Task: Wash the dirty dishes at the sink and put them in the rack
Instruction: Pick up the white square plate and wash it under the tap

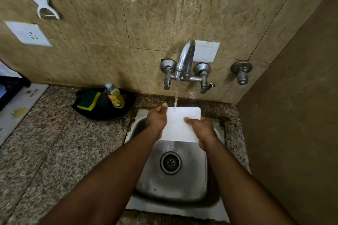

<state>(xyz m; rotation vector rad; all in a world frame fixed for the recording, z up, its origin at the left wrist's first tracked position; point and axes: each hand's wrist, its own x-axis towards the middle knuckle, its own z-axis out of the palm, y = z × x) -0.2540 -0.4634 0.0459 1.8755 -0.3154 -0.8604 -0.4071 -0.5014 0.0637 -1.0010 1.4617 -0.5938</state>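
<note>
White plastic cutting board (pixel 180 126) sits at the centre of the frame, held over the steel sink (pixel 172 184) under water running from the wall tap (pixel 184 60). Left hand (pixel 157 120) grips its left edge, fingers curled round it; right hand (pixel 201 128) holds the right edge, thumb across the face. At centre left, a sponge (pixel 88 101) and dish-soap bottle (pixel 114 96) stand on the granite counter (pixel 54 142).

The speckled brown granite worktop (pixel 54 144) holds a square stainless steel sink (pixel 175 193) set into it. A black round tray (pixel 102 113) rests near the wall, left of the sink; a white printed mat (pixel 20 104) lies far left.
</note>
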